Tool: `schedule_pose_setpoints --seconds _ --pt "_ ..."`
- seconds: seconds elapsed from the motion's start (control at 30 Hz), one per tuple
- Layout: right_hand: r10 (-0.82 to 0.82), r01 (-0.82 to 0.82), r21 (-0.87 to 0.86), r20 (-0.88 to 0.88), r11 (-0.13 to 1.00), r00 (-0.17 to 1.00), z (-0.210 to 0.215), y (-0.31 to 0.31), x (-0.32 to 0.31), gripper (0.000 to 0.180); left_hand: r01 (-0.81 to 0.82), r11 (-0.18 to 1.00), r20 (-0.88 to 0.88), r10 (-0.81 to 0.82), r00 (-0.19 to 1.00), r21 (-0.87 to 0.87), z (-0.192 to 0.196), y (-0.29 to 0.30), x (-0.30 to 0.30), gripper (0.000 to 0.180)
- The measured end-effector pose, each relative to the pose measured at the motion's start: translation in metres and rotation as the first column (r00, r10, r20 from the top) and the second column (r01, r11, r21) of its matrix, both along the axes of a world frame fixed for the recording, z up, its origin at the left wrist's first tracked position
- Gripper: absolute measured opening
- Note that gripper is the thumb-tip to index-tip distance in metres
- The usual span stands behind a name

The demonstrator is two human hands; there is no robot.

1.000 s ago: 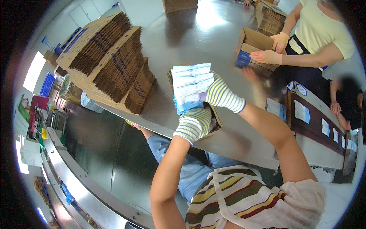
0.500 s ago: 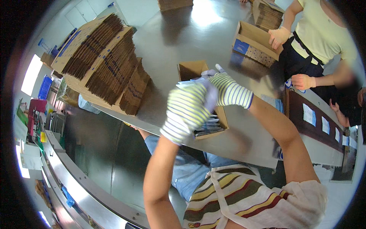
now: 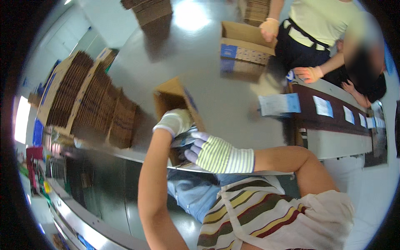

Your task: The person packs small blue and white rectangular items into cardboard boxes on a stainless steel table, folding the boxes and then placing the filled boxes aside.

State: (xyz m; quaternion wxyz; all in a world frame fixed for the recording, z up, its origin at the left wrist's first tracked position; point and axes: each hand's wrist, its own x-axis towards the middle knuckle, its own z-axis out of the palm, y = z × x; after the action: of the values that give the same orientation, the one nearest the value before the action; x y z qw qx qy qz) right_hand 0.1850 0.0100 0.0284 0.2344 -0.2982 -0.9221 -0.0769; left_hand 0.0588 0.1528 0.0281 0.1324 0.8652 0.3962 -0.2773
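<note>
My left hand (image 3: 174, 122), in a striped knit glove, reaches down into a small open cardboard box (image 3: 194, 102) at the table's near edge. Its fingers are hidden inside, so their grip does not show. Blue-and-white packets (image 3: 184, 139) lie in the box beside that hand. Over the box's right side is my right hand (image 3: 218, 154), gloved in stripes with purple fingertips. Its fingers are slightly apart and bent toward the packets, with nothing seen held between them.
Tall stacks of flattened cardboard (image 3: 85, 98) stand at left. On the right, a dark red conveyor belt (image 3: 336, 121) carries packets, one packet (image 3: 279, 104) reaching over its end. A co-worker's gloved hand (image 3: 269, 30) touches a larger open box (image 3: 248, 55). Another cardboard stack (image 3: 154, 12) stands far back.
My hands were together above the box with packets; now the left is down inside it and the right has come apart, lower. The view has shifted, and a packet now shows at the belt's end.
</note>
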Motion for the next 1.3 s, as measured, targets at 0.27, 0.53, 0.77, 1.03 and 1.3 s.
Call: schedule_pose_setpoints --seconds 0.27,0.53,0.77,1.03,1.3 --pt "-0.091 0.111 -0.02 0.436 0.994 0.895 0.0 0.008 0.006 0.041 -0.155 0.94 0.298 0.061 0.952 0.303 0.038 -0.023 -0.01 0.032" --pt "0.13 -0.14 -0.105 -0.093 0.985 0.987 0.016 0.019 0.024 0.046 -0.191 0.943 0.044 0.186 0.982 0.271 0.027 -0.023 -0.002 0.03" --pt "-0.49 0.438 -0.398 -0.035 0.806 0.871 -0.005 0.06 0.211 0.033 -0.167 0.945 0.161 0.126 0.979 0.281 0.023 -0.038 0.004 0.042" --pt "-0.487 0.644 -0.647 0.442 0.408 0.753 0.009 0.094 0.356 0.037 -0.199 0.927 0.162 0.154 0.975 0.319 0.021 -0.042 -0.004 0.042" --pt "-0.107 0.487 -0.7 0.513 0.522 0.852 -0.036 0.12 0.357 0.061 -0.189 0.937 0.163 0.145 0.976 0.293 0.023 -0.038 0.006 0.041"
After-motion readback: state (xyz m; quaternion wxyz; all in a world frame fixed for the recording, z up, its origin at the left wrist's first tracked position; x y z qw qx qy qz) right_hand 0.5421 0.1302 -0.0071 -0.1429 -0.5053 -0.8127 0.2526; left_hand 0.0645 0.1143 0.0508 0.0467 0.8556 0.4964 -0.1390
